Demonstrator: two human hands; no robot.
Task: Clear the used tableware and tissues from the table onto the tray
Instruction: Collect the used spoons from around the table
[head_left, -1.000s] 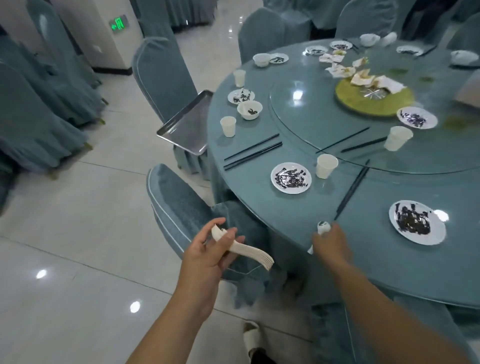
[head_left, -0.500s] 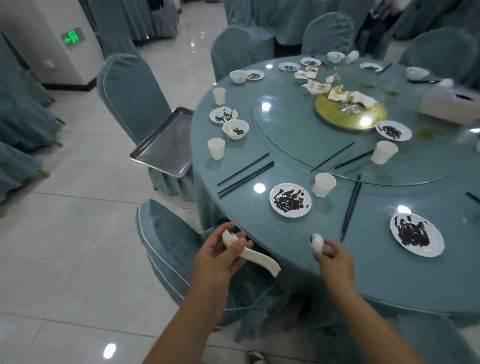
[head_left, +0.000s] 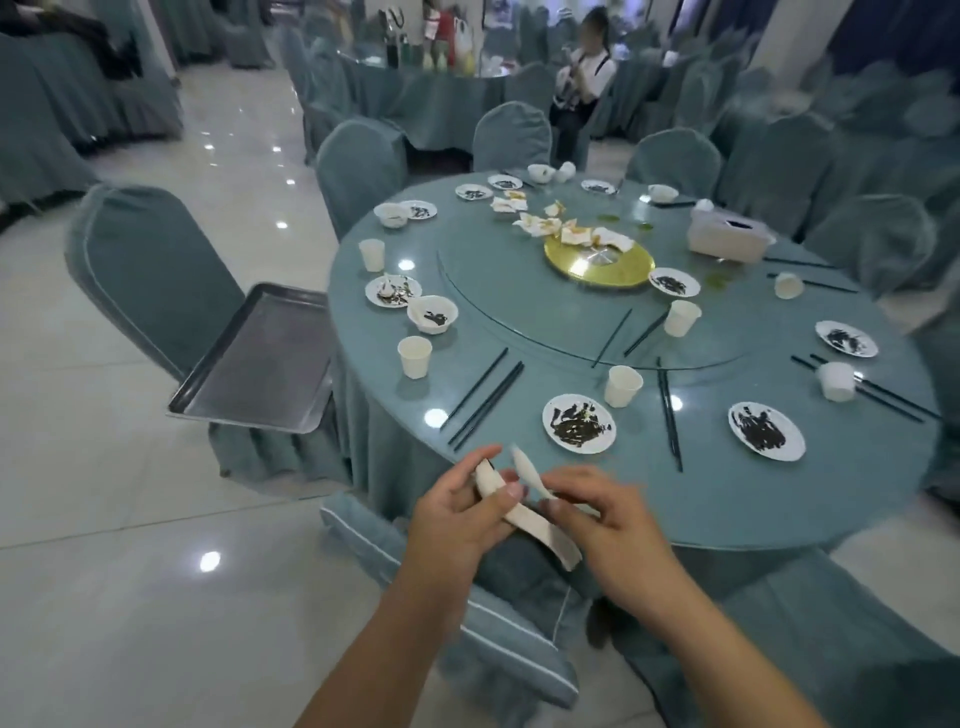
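My left hand (head_left: 457, 514) grips a stack of white spoons (head_left: 540, 527) at the near edge of the round table (head_left: 779, 493). My right hand (head_left: 602, 512) holds a single white spoon (head_left: 527, 470) and lays it against that stack. An empty metal tray (head_left: 260, 358) rests on a covered chair to the table's left. Dirty plates (head_left: 578, 423), a bowl (head_left: 432, 314), paper cups (head_left: 414, 356), black chopsticks (head_left: 485, 397) and crumpled tissues (head_left: 574, 231) lie over the table.
A gold dish (head_left: 597, 262) sits on the glass turntable, a tissue box (head_left: 730, 235) at the far right. Covered chairs (head_left: 150, 275) ring the table; one chair (head_left: 467, 613) stands just below my hands. A person (head_left: 582, 88) sits at another table behind.
My right hand lifted the single spoon off the table edge and carried it left to the stack in my left hand. The view tilted up, showing more of the room.
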